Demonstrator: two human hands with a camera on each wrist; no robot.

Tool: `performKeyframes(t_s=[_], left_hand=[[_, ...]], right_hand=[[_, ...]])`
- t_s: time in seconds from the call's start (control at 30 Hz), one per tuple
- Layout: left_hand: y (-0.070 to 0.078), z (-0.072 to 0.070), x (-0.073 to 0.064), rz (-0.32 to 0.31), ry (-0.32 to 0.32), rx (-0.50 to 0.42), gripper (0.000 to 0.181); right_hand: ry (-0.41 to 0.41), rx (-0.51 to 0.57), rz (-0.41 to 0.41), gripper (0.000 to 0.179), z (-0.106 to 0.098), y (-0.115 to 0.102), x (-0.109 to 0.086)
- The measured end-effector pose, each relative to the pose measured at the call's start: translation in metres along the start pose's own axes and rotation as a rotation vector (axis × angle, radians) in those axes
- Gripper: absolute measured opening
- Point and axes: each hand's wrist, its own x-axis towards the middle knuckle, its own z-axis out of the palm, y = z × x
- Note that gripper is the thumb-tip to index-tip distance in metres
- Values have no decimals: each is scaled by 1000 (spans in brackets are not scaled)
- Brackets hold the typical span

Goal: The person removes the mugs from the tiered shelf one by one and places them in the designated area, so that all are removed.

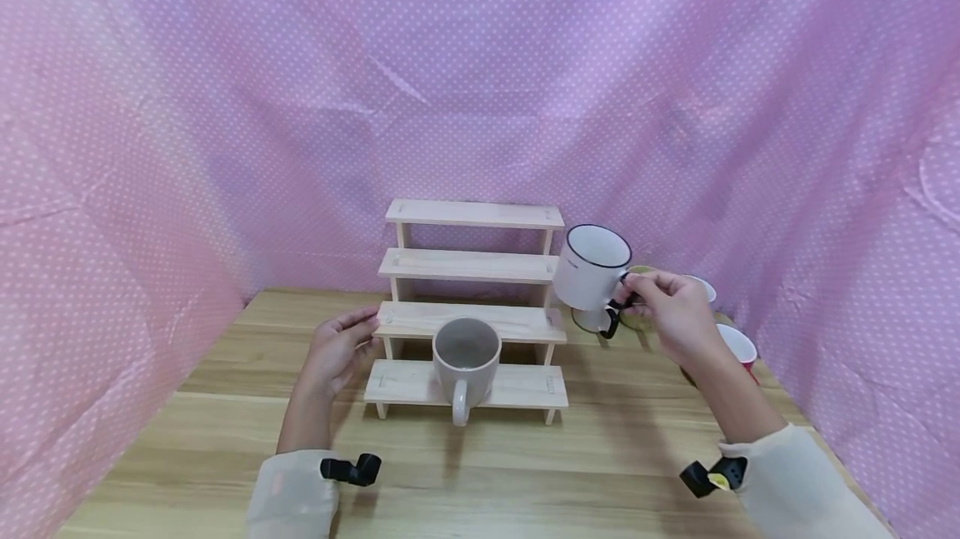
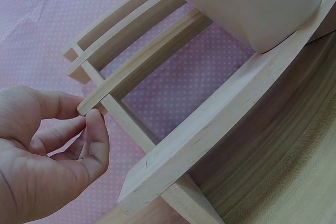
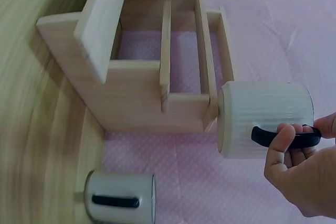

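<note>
A white mug [image 1: 588,276] with a black rim and black handle hangs in the air at the right side of the stepped wooden rack [image 1: 465,394]. My right hand [image 1: 671,310] grips its handle [image 3: 294,139]. On the left, my left hand [image 1: 337,351] pinches the end of the rack's second-lowest shelf [image 1: 405,318] between thumb and fingers, as the left wrist view shows. A light grey mug [image 1: 467,356] stands upright on the lowest shelf, its handle towards me. The upper shelves carry nothing.
Behind the held mug, another white mug with a black handle [image 3: 119,198] stands on the wooden table [image 1: 480,481]. Further right are a yellowish mug [image 1: 639,318], a red mug with a white inside [image 1: 738,345] and a partly hidden white-rimmed one [image 1: 705,286]. Pink dotted cloth surrounds the table.
</note>
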Motion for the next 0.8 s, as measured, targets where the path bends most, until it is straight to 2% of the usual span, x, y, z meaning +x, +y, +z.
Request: performKeyframes(t_s=[0.27, 0.57, 0.8], left_hand=[[0, 0, 0, 5, 2, -4, 45], [-1, -2, 0, 4, -3, -4, 45], [-1, -1, -1, 3, -4, 1, 46]], right_hand=[[67, 141, 1, 19, -26, 12, -11], [156, 205, 28, 21, -46, 37, -20], [232, 204, 82, 26, -61, 54, -29]])
